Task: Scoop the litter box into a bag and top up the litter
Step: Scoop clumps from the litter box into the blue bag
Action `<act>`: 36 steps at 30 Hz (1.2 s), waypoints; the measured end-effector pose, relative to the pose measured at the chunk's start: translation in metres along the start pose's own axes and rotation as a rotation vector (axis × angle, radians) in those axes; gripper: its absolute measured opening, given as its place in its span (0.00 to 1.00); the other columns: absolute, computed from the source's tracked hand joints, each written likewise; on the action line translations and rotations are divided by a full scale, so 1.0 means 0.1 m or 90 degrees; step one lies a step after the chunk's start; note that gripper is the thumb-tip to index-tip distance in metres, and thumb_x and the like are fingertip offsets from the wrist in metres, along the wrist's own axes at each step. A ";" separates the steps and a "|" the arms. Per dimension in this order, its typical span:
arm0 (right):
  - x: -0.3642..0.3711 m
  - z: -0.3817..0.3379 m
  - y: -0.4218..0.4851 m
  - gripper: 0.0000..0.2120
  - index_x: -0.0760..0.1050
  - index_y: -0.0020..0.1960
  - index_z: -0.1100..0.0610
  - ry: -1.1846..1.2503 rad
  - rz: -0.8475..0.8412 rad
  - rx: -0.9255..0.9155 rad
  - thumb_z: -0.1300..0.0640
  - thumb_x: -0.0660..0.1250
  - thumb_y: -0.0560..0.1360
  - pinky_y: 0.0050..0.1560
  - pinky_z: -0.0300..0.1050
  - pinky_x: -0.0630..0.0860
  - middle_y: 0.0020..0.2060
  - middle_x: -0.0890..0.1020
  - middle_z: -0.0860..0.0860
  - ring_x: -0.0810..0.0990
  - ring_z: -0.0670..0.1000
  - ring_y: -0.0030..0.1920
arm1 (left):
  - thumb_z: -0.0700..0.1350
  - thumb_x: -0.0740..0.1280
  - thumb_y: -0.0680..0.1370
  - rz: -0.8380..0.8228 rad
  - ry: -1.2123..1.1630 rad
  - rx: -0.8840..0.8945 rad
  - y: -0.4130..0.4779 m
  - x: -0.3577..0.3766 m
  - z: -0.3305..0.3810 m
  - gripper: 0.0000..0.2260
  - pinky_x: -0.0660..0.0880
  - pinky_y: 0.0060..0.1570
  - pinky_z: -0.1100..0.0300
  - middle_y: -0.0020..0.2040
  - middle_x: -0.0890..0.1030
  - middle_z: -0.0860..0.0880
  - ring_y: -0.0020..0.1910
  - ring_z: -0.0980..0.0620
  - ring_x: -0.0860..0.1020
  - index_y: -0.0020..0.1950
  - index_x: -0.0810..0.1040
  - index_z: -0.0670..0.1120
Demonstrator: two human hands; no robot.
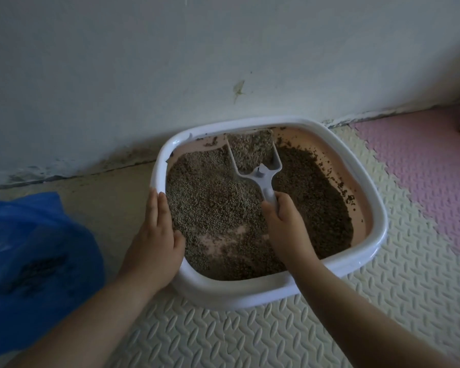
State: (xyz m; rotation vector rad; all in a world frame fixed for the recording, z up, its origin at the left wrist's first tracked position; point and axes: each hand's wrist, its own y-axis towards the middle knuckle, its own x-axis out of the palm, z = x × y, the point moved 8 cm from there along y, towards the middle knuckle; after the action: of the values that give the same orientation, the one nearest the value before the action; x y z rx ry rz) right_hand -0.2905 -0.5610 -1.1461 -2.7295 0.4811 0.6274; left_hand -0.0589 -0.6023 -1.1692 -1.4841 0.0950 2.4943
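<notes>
Where mat [383,301] meets wall [117,62] — litter box [250,293] sits.

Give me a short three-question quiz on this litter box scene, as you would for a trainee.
1. Fill in: the left hand rests on the litter box's white ____.
2. True or false: the scoop is empty.
3. Which hand grips the scoop's handle? A: the left hand. B: the right hand.
Key: 1 rim; 2 false; 3 B.
</notes>
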 end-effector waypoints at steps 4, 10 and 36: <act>-0.11 -0.03 -0.15 0.05 0.71 0.55 0.50 0.012 0.018 -0.012 0.52 0.58 0.81 0.24 0.36 0.63 0.30 0.71 0.47 0.66 0.41 0.24 | 0.46 0.56 0.79 -0.001 0.003 -0.007 0.00 -0.01 -0.01 0.32 0.73 0.46 0.56 0.77 0.35 0.51 0.64 0.43 0.71 0.78 0.42 0.43; -0.18 -0.03 -0.22 0.06 0.72 0.55 0.49 -0.041 0.025 -0.037 0.52 0.59 0.81 0.25 0.37 0.62 0.28 0.71 0.46 0.66 0.42 0.24 | 0.46 0.55 0.80 -0.012 0.011 -0.010 0.00 0.01 -0.01 0.32 0.74 0.51 0.54 0.77 0.33 0.50 0.68 0.43 0.68 0.78 0.40 0.43; -0.17 0.45 -0.30 0.10 0.72 0.52 0.58 0.231 0.028 0.356 0.66 0.53 0.79 0.19 0.35 0.61 0.29 0.69 0.51 0.65 0.47 0.27 | 0.46 0.55 0.80 -0.034 -0.010 0.002 0.02 0.04 -0.03 0.32 0.71 0.59 0.49 0.77 0.34 0.49 0.73 0.41 0.61 0.78 0.40 0.43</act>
State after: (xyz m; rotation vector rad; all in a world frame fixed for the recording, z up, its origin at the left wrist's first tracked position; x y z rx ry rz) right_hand -0.3098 -0.5135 -1.1707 -2.2911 0.6814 -0.0149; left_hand -0.0586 -0.6038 -1.1741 -1.4469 0.0567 2.4614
